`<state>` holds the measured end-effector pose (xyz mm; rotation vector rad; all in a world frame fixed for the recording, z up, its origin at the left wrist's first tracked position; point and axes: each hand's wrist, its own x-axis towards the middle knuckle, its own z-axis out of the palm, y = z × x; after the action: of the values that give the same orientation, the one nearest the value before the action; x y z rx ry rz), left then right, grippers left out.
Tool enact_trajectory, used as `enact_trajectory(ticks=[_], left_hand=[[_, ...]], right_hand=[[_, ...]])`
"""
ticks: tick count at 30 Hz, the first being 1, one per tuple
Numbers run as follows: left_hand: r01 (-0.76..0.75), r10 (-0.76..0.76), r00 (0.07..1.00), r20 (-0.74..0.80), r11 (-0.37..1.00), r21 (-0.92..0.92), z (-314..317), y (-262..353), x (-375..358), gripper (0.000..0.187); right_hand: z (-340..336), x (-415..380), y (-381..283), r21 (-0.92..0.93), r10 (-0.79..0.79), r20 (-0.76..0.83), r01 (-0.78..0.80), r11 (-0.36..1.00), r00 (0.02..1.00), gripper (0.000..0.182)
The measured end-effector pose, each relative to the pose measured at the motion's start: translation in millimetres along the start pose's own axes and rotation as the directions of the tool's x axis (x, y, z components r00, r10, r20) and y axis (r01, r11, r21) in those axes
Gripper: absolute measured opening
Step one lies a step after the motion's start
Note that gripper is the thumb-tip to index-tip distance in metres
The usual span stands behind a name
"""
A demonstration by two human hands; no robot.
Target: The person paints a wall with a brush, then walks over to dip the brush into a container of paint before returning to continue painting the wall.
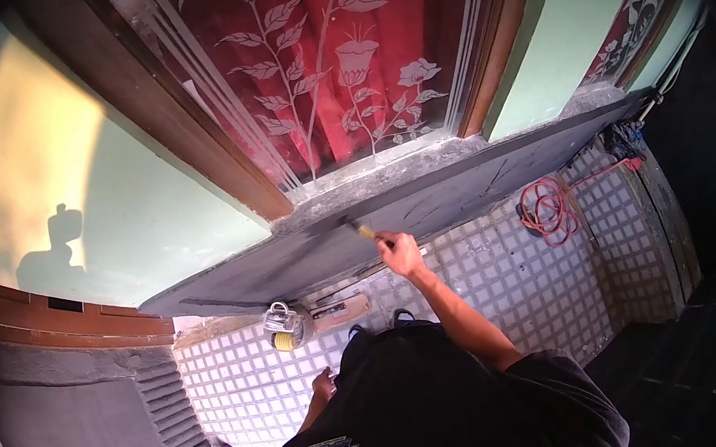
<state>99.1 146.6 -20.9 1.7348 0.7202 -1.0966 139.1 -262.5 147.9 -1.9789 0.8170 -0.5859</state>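
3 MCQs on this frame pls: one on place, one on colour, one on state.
1. Where is the paint can?
A. On the tiled floor below the ledge
B. On the ledge
C. In the left hand

2. What colour is the coiled cord?
A. Blue
B. Orange-red
C. White

3. What is the right hand doing?
A. Hanging empty
B. Gripping a brush whose tip is on the grey ledge
C. Holding the cord

Answers:
1 A, the can stands on the tiles beside a roller.
2 B, the coil by the wall reads orange-red.
3 B, the brush meets the ledge.
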Motion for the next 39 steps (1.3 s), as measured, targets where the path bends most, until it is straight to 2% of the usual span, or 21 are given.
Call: enact_trajectory(ticks=[2, 3, 4, 5, 6, 7, 9, 11, 14, 16, 17, 19, 20, 23, 28, 29, 31, 33, 35, 37, 39], left_hand=[[-0.015, 0.015, 1.000, 0.000, 0.999, 0.041, 3, 19, -12, 0.043], [-0.008, 0.008, 1.000, -0.008, 0.999, 0.048, 3, 25, -15, 0.043], [0.076, -0.075, 0.997, 0.012, 0.982, -0.173, -3, 14, 18, 0.043], [0.061, -0.058, 0.998, 0.022, 0.984, -0.165, -6, 22, 12, 0.043], [0.045, -0.042, 0.999, 0.023, 0.984, -0.171, -9, 30, 11, 0.043], [0.028, -0.024, 0.999, 0.024, 0.984, -0.175, -13, 34, 9, 0.043], [0.040, -0.036, 0.999, 0.028, 0.982, -0.187, -24, 36, 14, 0.044], [0.052, -0.049, 0.999, 0.021, 0.982, -0.181, -35, 38, 14, 0.043], [0.073, -0.073, 0.997, 0.005, 0.990, -0.116, -49, 38, 9, 0.040], [0.087, -0.084, 0.996, 0.023, 0.981, -0.172, -62, 15, 42, 0.039], [0.100, -0.093, 0.995, 0.040, 0.969, -0.225, -67, 8, 56, 0.037], [0.047, -0.051, 0.998, -0.024, 0.986, -0.158, -66, 24, 32, 0.036], [0.041, -0.043, 0.999, -0.012, 0.987, -0.154, -70, 24, 35, 0.036], [0.023, -0.019, 0.999, 0.026, 0.989, -0.145, -81, 26, 47, 0.035], [0.082, -0.075, 0.996, 0.040, 0.977, -0.199, -93, 35, 54, 0.037], [0.085, -0.078, 0.996, 0.041, 0.976, -0.200, -98, 33, 54, 0.037], [-0.078, 0.095, 0.992, 0.078, 0.978, -0.193, -107, 30, 62, 0.038], [-0.034, 0.048, 0.996, 0.074, 0.983, -0.180, -113, 25, 66, 0.038], [0.043, -0.036, 0.998, 0.050, 0.988, -0.147, -123, 23, 69, 0.037], [-0.045, 0.051, 0.997, 0.063, 0.994, -0.096, -135, 12, 74, 0.034], [-0.054, 0.057, 0.998, 0.037, 0.995, -0.086, -142, 2, 91, 0.032]], right_hand=[[0, -1, 0, 0.061, -0.062, 0.128, 0.055, 0.997, 0.990, 0.021], [-6, 6, 8, 0.071, -0.036, 0.047, 0.032, 0.997, 0.998, 0.021], [-19, 18, 18, 0.083, -0.009, -0.032, 0.012, 0.996, 0.999, 0.022], [-35, 27, 21, 0.037, 0.068, -0.075, -0.065, 0.997, 0.995, 0.021], [-47, 35, 34, 0.010, 0.050, -0.157, -0.049, 0.999, 0.986, 0.021], [-55, 43, 48, 0.039, 0.156, -0.219, -0.152, 0.988, 0.963, 0.021], [-69, 44, 37, 0.040, 0.272, -0.416, -0.281, 0.959, 0.868, 0.026], [-64, 42, 34, 0.008, 0.241, -0.549, -0.284, 0.959, 0.800, 0.026], [-28, 25, 5, -0.001, 0.237, -0.448, -0.266, 0.964, 0.862, 0.024], [26, 12, 2, 0.115, 0.209, -0.377, -0.178, 0.977, 0.902, 0.023], [46, 0, -14, 0.102, 0.183, -0.304, -0.159, 0.982, 0.935, 0.024], [76, -23, -45, 0.093, 0.181, -0.098, -0.172, 0.981, 0.979, 0.025], [84, -32, -57, 0.056, 0.091, 0.006, -0.091, 0.994, 0.996, 0.024], [90, -32, -58, 0.061, -0.009, 0.138, 0.001, 0.998, 0.990, 0.023], [41, -9, -34, -0.013, 0.172, -0.162, -0.176, 0.984, 0.972, 0.023], [36, -6, -21, 0.057, 0.206, -0.252, -0.198, 0.979, 0.946, 0.024], [19, -5, -26, 0.046, 0.281, -0.377, -0.285, 0.957, 0.882, 0.024], [19, -5, -27, 0.076, 0.252, -0.475, -0.246, 0.966, 0.843, 0.024], [36, -7, -38, 0.081, 0.259, -0.433, -0.249, 0.965, 0.863, 0.025], [69, -14, -51, 0.077, 0.174, -0.422, -0.156, 0.985, 0.890, 0.025], [104, -26, -64, 0.055, 0.222, -0.314, -0.215, 0.975, 0.923, 0.024]])
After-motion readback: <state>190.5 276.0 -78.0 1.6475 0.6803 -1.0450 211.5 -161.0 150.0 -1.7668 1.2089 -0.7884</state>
